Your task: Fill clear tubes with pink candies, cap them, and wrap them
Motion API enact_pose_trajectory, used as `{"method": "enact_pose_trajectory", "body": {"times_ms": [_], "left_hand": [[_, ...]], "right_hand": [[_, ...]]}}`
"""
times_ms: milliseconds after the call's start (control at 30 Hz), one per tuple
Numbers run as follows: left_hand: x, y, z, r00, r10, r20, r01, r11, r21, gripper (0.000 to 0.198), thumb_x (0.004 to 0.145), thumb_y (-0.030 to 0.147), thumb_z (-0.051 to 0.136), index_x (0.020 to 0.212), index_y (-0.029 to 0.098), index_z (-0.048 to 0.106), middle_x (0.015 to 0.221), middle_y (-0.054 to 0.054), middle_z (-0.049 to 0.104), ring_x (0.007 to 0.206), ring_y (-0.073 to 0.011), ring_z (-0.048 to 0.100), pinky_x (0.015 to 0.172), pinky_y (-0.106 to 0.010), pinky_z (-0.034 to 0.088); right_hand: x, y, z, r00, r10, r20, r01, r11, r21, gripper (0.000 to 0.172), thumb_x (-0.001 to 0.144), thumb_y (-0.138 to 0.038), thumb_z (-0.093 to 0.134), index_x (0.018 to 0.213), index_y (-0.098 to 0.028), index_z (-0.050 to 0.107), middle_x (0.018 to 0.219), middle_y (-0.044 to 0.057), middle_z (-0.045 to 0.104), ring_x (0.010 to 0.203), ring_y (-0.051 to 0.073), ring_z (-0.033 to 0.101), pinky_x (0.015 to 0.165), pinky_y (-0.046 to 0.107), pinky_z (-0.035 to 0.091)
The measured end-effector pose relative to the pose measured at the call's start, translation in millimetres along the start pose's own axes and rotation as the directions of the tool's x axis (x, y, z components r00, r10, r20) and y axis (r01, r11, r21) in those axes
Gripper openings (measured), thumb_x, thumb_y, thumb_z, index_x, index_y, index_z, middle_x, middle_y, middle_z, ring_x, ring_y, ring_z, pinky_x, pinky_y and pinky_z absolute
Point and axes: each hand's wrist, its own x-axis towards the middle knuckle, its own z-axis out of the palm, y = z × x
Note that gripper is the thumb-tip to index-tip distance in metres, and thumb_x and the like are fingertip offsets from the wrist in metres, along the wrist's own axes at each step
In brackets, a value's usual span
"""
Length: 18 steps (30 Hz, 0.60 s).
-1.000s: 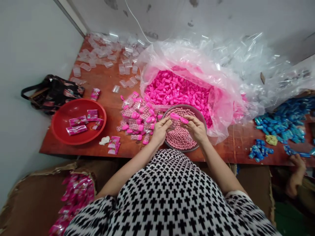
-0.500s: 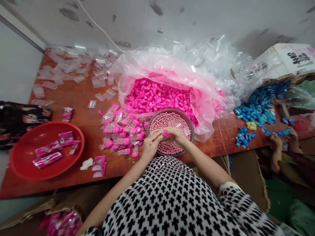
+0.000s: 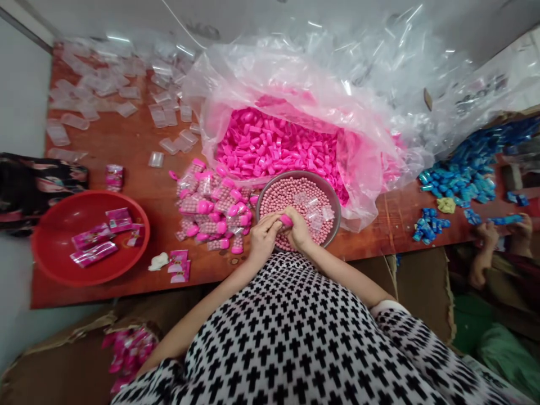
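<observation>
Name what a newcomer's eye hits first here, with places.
Probably the big clear bag of bright pink plastic pieces at mid-table, just behind the bowl of pink beads. Over the bowl's near side, a pink cap shows between the left hand and right hand. The red basin with shiny packets stands out at left.

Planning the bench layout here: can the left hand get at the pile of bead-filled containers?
Probably yes: the pile of bead-filled containers lies beside the left hand, with nothing visible blocking the way, though that hand might first need to let go of the pink piece.
</observation>
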Motion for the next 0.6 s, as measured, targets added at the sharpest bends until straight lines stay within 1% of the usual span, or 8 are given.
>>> {"method": "enact_pose_trajectory", "body": {"times_ms": [67, 133, 200, 300, 367, 433, 533, 600], "left_hand": [[2.0, -4.4, 1.4, 0.995, -0.099, -0.005, 0.098, 0.992, -0.08, 0.03, 0.082, 0.038, 0.059, 0.101, 0.019, 0.071, 0.109, -0.007, 0.07, 0.103, -0.0213, 0.064, 0.097, -0.04, 0.048], [3.3, -6.7, 1.1, 0.988, -0.156, -0.004, 0.153, 0.976, -0.156, 0.034, 0.08, 0.04, 0.06, 0.104, 0.018, 0.07, 0.111, -0.008, 0.07, 0.104, -0.0221, 0.064, 0.097, -0.04, 0.048], [3.4, -7.1, -0.5, 0.985, -0.172, -0.007, 0.167, 0.967, -0.193, 0.035, 0.079, 0.041, 0.061, 0.105, 0.018, 0.07, 0.112, -0.008, 0.069, 0.106, -0.0227, 0.064, 0.098, -0.04, 0.047], [1.5, -6.4, -2.7, 0.983, -0.181, -0.014, 0.174, 0.961, -0.214, 0.035, 0.078, 0.04, 0.063, 0.103, 0.017, 0.071, 0.113, -0.009, 0.069, 0.107, -0.0234, 0.063, 0.099, -0.04, 0.046], [-0.6, -6.6, -3.5, 0.983, -0.183, -0.021, 0.174, 0.96, -0.222, 0.035, 0.077, 0.04, 0.064, 0.103, 0.017, 0.071, 0.113, -0.009, 0.068, 0.108, -0.0234, 0.063, 0.1, -0.041, 0.046], [-3.1, -6.8, -3.9, 0.983, -0.179, -0.031, 0.168, 0.961, -0.22, 0.036, 0.078, 0.041, 0.063, 0.104, 0.017, 0.07, 0.113, -0.009, 0.069, 0.107, -0.0231, 0.063, 0.099, -0.041, 0.046], [-8.1, -3.5, -4.8, 0.988, -0.151, -0.026, 0.143, 0.971, -0.191, 0.035, 0.08, 0.041, 0.062, 0.105, 0.018, 0.07, 0.112, -0.008, 0.069, 0.106, -0.0222, 0.063, 0.098, -0.039, 0.048], [-12.3, 3.1, -5.8, 0.993, -0.117, -0.027, 0.11, 0.977, -0.184, 0.033, 0.081, 0.041, 0.061, 0.104, 0.019, 0.071, 0.111, -0.007, 0.069, 0.105, -0.0216, 0.064, 0.096, -0.037, 0.049]], "right_hand": [[2.5, -7.6, -4.1, 0.995, 0.081, 0.059, -0.08, 0.997, -0.018, 0.037, 0.072, -0.056, 0.06, 0.069, -0.022, 0.045, 0.063, -0.004, 0.049, 0.057, 0.011, 0.044, 0.052, 0.022, 0.044], [2.1, -17.1, -8.0, 0.966, 0.186, 0.177, -0.179, 0.982, -0.052, 0.044, 0.074, -0.065, 0.055, 0.076, -0.022, 0.051, 0.067, -0.001, 0.056, 0.063, 0.013, 0.052, 0.06, 0.027, 0.05], [0.3, -25.4, -11.4, 0.929, 0.263, 0.26, -0.253, 0.965, -0.072, 0.053, 0.077, -0.073, 0.045, 0.083, -0.021, 0.055, 0.072, 0.001, 0.061, 0.07, 0.015, 0.058, 0.068, 0.033, 0.053], [-2.4, -31.2, -14.4, 0.908, 0.31, 0.283, -0.308, 0.95, -0.055, 0.059, 0.079, -0.076, 0.038, 0.091, -0.021, 0.057, 0.075, 0.002, 0.064, 0.073, 0.015, 0.061, 0.073, 0.038, 0.055], [-3.7, -30.4, -14.9, 0.902, 0.323, 0.287, -0.324, 0.945, -0.046, 0.056, 0.08, -0.073, 0.042, 0.091, -0.021, 0.058, 0.075, 0.002, 0.065, 0.072, 0.015, 0.061, 0.074, 0.039, 0.055], [-5.2, -27.4, -14.6, 0.905, 0.315, 0.284, -0.32, 0.947, -0.032, 0.046, 0.079, -0.066, 0.05, 0.09, -0.022, 0.059, 0.075, 0.001, 0.065, 0.073, 0.015, 0.061, 0.075, 0.039, 0.056], [-10.3, -21.9, -11.3, 0.931, 0.259, 0.259, -0.267, 0.964, -0.003, 0.032, 0.073, -0.051, 0.065, 0.085, -0.022, 0.058, 0.073, -0.001, 0.064, 0.072, 0.015, 0.06, 0.075, 0.038, 0.057], [-16.3, -18.6, -5.9, 0.948, 0.199, 0.247, -0.208, 0.978, 0.01, 0.028, 0.068, -0.042, 0.069, 0.081, -0.021, 0.056, 0.071, -0.002, 0.062, 0.07, 0.014, 0.059, 0.073, 0.037, 0.056]]}}
